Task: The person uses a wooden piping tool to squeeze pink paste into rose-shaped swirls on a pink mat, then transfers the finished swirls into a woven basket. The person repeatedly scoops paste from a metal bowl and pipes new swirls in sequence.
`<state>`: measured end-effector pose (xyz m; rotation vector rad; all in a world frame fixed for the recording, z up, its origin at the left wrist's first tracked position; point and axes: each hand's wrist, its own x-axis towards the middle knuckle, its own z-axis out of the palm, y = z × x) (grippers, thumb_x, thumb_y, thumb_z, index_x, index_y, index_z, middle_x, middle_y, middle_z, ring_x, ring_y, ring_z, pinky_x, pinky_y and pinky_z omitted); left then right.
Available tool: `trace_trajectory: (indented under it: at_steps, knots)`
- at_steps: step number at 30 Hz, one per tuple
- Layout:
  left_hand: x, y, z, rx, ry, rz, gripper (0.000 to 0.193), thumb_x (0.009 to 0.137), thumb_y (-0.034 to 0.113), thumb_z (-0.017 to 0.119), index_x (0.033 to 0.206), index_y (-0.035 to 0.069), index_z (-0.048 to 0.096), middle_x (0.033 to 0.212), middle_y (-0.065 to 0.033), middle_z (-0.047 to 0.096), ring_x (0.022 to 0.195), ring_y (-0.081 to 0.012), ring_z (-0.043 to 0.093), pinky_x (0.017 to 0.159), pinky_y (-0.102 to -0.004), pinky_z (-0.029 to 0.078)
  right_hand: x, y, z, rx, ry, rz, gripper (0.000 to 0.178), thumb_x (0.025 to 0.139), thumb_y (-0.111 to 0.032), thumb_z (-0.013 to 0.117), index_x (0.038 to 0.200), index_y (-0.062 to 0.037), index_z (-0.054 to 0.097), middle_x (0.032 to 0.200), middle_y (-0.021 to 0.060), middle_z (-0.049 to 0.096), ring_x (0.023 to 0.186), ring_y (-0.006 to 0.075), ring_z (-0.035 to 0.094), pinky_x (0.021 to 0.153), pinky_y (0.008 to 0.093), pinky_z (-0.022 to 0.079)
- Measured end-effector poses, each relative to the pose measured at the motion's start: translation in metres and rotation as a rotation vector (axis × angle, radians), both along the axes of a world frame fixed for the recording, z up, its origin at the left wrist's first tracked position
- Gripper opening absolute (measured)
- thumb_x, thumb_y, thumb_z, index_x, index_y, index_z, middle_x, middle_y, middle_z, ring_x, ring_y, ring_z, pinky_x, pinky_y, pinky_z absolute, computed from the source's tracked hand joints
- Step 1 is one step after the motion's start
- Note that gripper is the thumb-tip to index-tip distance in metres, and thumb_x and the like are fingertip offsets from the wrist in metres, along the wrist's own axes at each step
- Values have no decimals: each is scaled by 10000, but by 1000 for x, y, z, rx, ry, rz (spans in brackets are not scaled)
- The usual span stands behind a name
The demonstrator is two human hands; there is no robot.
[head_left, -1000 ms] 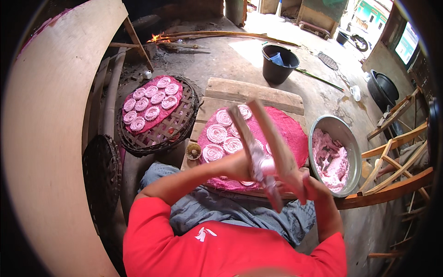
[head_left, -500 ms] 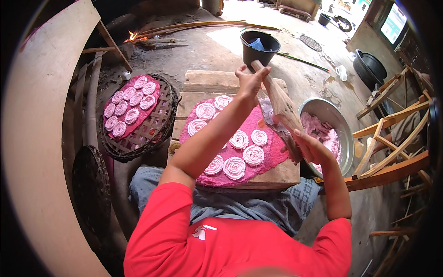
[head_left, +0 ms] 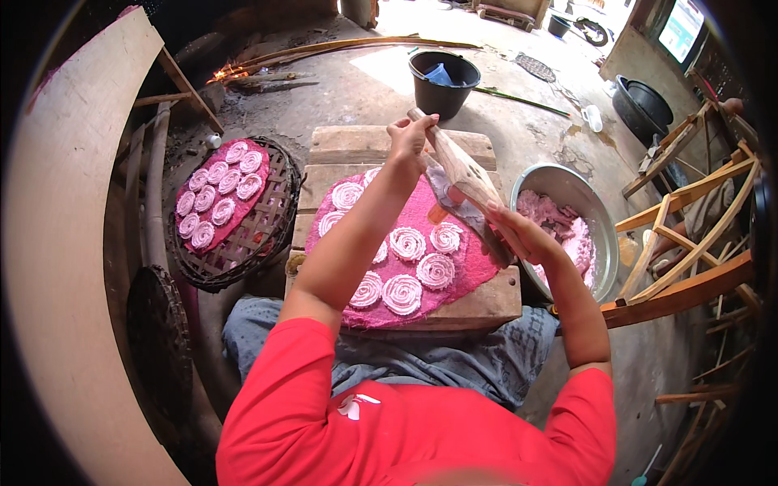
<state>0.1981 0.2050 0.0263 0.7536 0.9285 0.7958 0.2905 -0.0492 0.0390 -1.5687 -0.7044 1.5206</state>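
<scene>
A wooden press made of two long pieces (head_left: 463,168) hangs slanting above the pink cloth. My left hand (head_left: 410,139) is closed round its far end. My right hand (head_left: 523,233) grips its near right end, with some fingers hidden beneath. Between the pieces sits a pale wrapped part, with a short orange piece (head_left: 438,214) sticking out below. Several pale pink dough swirls (head_left: 402,294) lie on the bright pink cloth (head_left: 466,271), which is spread on a plank table (head_left: 348,146) before my knees. My left forearm hides some swirls.
A metal basin (head_left: 606,263) of pink dough stands right of the table. At left, a woven tray (head_left: 271,215) bears more swirls on pink cloth. A black bucket (head_left: 446,95) stands beyond the table. Fire burns (head_left: 227,73) far left; a wooden frame (head_left: 685,279) stands at right.
Both hands have moved left with the press, over the cloth, and its far end has swung further left. The whole view has shifted slightly.
</scene>
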Motion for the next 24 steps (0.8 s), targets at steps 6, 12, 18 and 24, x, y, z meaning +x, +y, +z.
trace_trajectory:
  at_steps: [6, 12, 18, 24]
  knots:
    - [-22, -51, 1, -53, -217, -25, 651, 717, 146, 813, 1159, 64, 342, 922, -90, 480, 742, -149, 429, 595, -386, 493, -19, -38, 24, -121, -63, 10, 633, 907, -603, 478, 916, 14, 616, 717, 108, 626, 558, 197, 604, 502, 297, 485]
    - [2, -56, -34, -119, -334, -79, 305, 786, 121, 753, 948, 48, 506, 786, -50, 525, 650, -157, 522, 588, -386, 509, 2, -68, 0, 65, 165, -39, 739, 924, -662, 365, 1131, 16, 572, 834, 183, 664, 595, 266, 652, 517, 358, 538]
    - [-5, -37, -44, -129, -387, -90, 183, 851, 157, 694, 933, 62, 562, 806, -48, 551, 682, -179, 562, 636, -400, 524, -6, -47, -79, 260, 654, -162, 684, 947, -535, 446, 1363, 8, 412, 1162, 274, 590, 835, 303, 672, 681, 399, 575]
    - [-18, -29, -49, -141, -495, -203, 249, 866, 205, 683, 1022, 78, 534, 928, -67, 572, 879, -237, 584, 855, -450, 493, -27, -19, -109, 327, 645, -267, 533, 968, -480, 463, 1248, -27, 484, 950, 59, 618, 693, 136, 592, 598, 229, 488]
